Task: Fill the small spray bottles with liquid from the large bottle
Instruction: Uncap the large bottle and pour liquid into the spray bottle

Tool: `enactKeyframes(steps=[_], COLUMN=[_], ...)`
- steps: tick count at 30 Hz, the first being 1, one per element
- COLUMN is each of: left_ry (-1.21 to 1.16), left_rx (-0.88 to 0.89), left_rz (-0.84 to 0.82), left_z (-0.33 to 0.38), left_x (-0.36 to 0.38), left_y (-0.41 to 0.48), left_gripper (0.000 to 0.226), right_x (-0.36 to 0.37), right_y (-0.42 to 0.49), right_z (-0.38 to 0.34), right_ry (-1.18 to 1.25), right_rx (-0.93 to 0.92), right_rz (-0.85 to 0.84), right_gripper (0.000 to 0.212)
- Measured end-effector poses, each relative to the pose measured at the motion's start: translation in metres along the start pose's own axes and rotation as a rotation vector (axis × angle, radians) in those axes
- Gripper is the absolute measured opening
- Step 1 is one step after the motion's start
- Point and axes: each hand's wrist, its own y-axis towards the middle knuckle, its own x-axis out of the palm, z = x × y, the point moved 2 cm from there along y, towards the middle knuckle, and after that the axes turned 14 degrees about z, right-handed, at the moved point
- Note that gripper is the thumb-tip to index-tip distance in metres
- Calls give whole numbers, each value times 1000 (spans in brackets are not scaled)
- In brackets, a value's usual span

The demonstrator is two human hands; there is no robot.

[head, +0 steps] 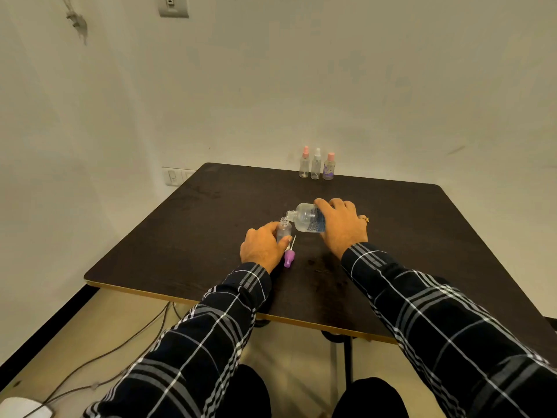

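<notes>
Here, the right hand (342,226) is wrapped round the base half of the large bottle (309,219), clear with a blue-printed label, holding it tipped nearly on its side with the open neck pointing left and down. The neck sits right at the open mouth of a small spray bottle (284,230), which stands upright on the desk (422,236). The left hand (262,247) grips that small bottle from the left, thumb across its front, fingers curled behind. Whether liquid is running between the two mouths cannot be told. Both hands are near the middle of the desk, somewhat toward its near edge. Just beside the left thumb, a purple spray cap (289,257) lies on its side on the desk, its white dip tube pointing away toward the far edge. At the far edge, right of centre, three more small spray bottles (316,163) stand in a close row: pink cap, white cap, pink cap. Both forearms wear dark plaid sleeves (422,297).
</notes>
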Motion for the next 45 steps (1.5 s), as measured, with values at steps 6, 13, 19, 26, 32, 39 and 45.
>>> enactKeyframes(steps=[6,13,19,26,32,39,45], left_ry=[8,14,0,-3,1,2,2], left_rx=[-6,5,3,18,15,-4,-7], left_rz=[-16,-22,-19,-6,-15,-22,-32], left_z=[0,1,2,2,1,2,1], left_x=[0,-1,-1,-2,-2,-2,-1], left_y=[1,0,-1,-1,-1,-1,1], left_gripper=[45,48,45,43,44,45,46], right_x=[-1,-1,-2,-1,0,0,1], right_y=[1,2,3,2,3,2,1], right_z=[0,0,0,0,0,0,0], right_ry=[9,10,1,-7,-3,-3,-5], right_rx=[-3,-4,-6,-6,-8,-7,-2], right_rz=[-4,-9,-17,-6,-10,-5,-6], right_gripper=[71,72,73,72,72,71,72])
